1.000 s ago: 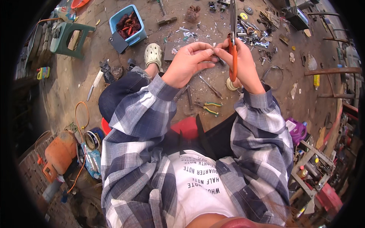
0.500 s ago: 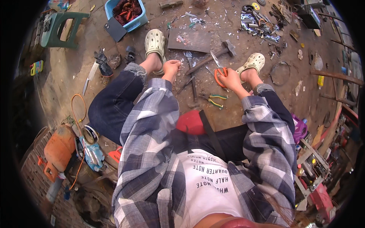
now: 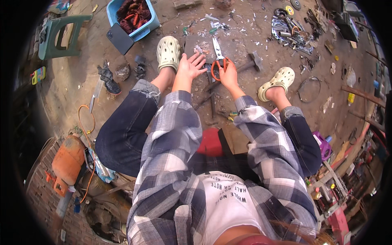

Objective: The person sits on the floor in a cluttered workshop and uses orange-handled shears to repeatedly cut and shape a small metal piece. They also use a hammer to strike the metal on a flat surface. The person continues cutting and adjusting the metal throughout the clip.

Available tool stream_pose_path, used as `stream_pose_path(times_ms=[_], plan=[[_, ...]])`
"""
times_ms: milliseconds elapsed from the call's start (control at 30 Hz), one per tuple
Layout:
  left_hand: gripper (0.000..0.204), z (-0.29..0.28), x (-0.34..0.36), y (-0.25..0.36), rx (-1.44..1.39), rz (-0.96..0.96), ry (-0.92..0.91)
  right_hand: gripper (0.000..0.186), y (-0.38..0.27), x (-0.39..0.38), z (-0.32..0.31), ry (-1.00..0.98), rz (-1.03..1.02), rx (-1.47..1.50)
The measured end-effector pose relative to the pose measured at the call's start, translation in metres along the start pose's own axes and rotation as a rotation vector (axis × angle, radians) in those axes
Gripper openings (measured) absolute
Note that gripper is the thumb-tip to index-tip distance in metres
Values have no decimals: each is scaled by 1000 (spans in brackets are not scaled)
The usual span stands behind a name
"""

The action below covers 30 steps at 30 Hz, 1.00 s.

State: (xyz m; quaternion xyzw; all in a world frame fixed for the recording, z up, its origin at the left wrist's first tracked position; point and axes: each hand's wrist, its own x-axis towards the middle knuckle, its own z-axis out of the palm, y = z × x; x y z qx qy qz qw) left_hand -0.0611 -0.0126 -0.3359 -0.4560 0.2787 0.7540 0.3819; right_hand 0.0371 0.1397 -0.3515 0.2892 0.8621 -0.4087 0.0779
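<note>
My right hand [image 3: 228,75] grips a pair of orange-handled scissors [image 3: 219,61], with the blades pointing away over a dark metal plate [image 3: 204,45] on the ground. My left hand [image 3: 191,65] reaches down beside it with fingers spread, holding nothing, its fingertips near the plate's edge. Both arms wear checked sleeves. My feet in pale clogs [image 3: 168,52] [image 3: 277,81] stand either side of the plate.
A hammer [image 3: 249,63] lies right of the scissors. A blue bin [image 3: 132,14] with reddish coils and a dark phone [image 3: 119,38] sit upper left, a green stool [image 3: 61,34] farther left. Metal scraps [image 3: 294,30] lie upper right. An orange machine [image 3: 67,161] stands lower left.
Both hands have gone down from near my chest to the ground. The left hand has let go and spread open. The scissors have moved down onto the plate.
</note>
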Motion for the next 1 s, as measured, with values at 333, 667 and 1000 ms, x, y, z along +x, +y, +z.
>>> stream_pose_path(times_ms=[333, 667, 1000], plan=[[71, 67, -69, -75, 234, 262, -254, 48, -75, -32, -32, -67, -450, 646], [56, 93, -151, -116, 1561, 1463, -318, 79, -109, -51, -135, -507, 235, 1798], [31, 43, -177, -164, 1357, 1325, -226, 80, -259, -167, -357, 305, -1175, 869]])
